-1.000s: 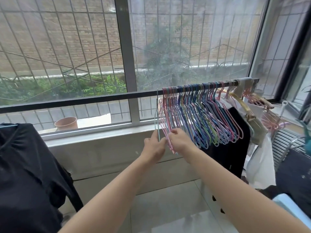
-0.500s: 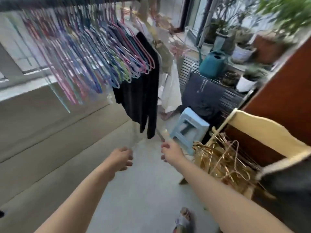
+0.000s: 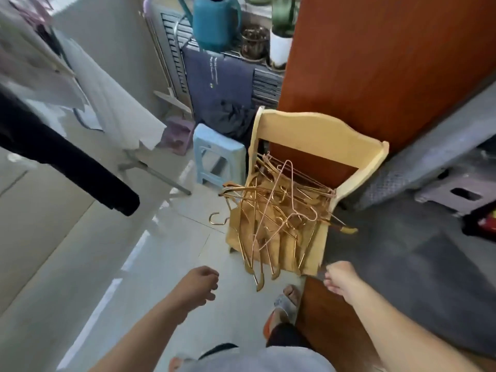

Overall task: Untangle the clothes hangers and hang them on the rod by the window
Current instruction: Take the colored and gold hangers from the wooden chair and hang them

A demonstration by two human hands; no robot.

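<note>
A tangled heap of gold and rose-gold metal hangers (image 3: 279,210) lies on the seat of a small yellow wooden chair (image 3: 322,135); some hang over its front edge. My left hand (image 3: 200,287) hovers below and left of the heap, fingers loosely curled, holding nothing. To the right of the chair's front corner is my right hand (image 3: 341,280), also loosely curled and holding nothing. Neither hand touches a hanger. The rod by the window is out of view.
A black garment (image 3: 67,162) and white clothes (image 3: 115,103) hang at the left. A light blue stool (image 3: 217,154) stands behind the chair, beside a teal watering can (image 3: 217,22). An orange-brown panel (image 3: 375,63) rises behind the chair. My sandalled foot (image 3: 284,304) is on the tiled floor.
My view has swung from the window rod with its coloured hangers down to the chair. Both hands let go of the hung hangers and dropped low in front of the gold heap.
</note>
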